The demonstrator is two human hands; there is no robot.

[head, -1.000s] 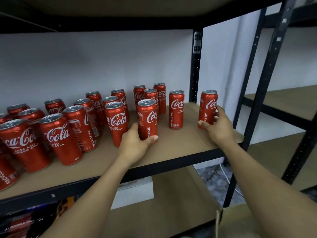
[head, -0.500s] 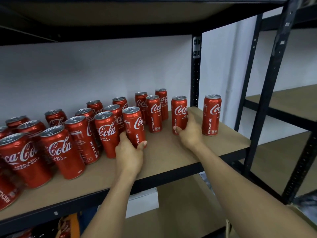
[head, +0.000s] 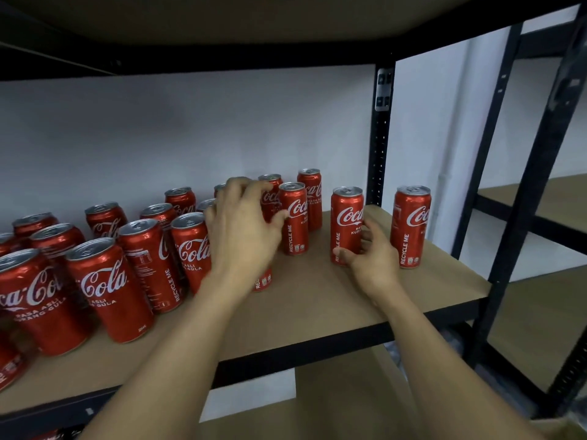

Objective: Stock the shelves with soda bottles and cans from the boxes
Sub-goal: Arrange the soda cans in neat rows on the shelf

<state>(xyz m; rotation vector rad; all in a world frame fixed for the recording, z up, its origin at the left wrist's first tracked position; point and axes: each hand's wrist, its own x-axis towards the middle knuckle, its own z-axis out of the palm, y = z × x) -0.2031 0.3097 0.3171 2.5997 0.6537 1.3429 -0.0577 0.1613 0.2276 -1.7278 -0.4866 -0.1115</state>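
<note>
Cans (head: 109, 290) stood upright on the shelf (head: 320, 300), tops up. The left hand (head: 243, 231) wrapped one can (head: 262, 279); the right hand (head: 370, 260), fingers curled, touched another can (head: 346, 225), grip unclear.

A single wide-angle view from a head-worn camera looks forward and slightly down onto a wooden shelf (head: 333, 312) at close range, with both forearms reaching in from the bottom edge toward the left hand (head: 244, 230) and right hand (head: 371, 262). The shelf board above fills the top of the view, the white back wall (head: 190, 131) faces the camera, and red cans (head: 108, 287) crowd the near left, stretched by the lens. To the right, past a black upright post (head: 381, 138), part of a second shelf unit is seen.
</note>
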